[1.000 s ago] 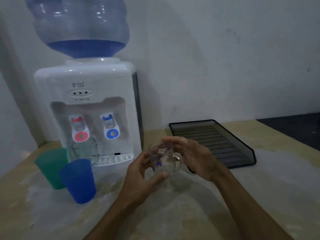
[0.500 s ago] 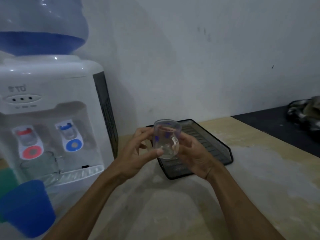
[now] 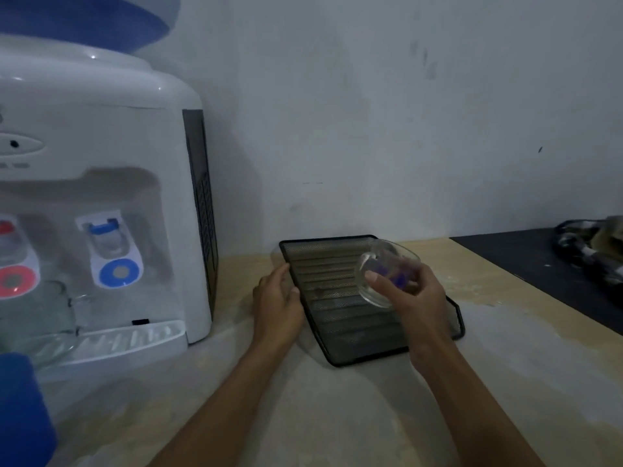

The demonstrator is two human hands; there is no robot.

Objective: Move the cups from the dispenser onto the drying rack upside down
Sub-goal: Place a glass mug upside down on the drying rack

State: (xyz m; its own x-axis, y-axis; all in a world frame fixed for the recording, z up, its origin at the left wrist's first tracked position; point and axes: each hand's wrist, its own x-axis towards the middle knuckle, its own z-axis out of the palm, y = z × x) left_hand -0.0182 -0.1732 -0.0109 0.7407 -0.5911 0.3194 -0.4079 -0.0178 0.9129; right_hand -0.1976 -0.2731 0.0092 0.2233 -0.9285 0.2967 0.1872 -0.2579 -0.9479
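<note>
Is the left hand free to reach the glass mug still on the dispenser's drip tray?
Probably yes. The left hand only rests on the drying rack's left edge, holding nothing, and bare counter lies between it and the glass mug. The right hand holds the glass cup.

We count three cups: one clear glass cup (image 3: 387, 273) at 3 o'clock, tilted over the rack; one clear glass mug (image 3: 40, 315) at 9 o'clock on the drip tray; one blue plastic cup (image 3: 23, 409) at 8 o'clock, cut by the frame edge. One black mesh drying rack (image 3: 340, 318). One white water dispenser (image 3: 101, 129), with two taps, one red and one blue. Two hands.
</note>
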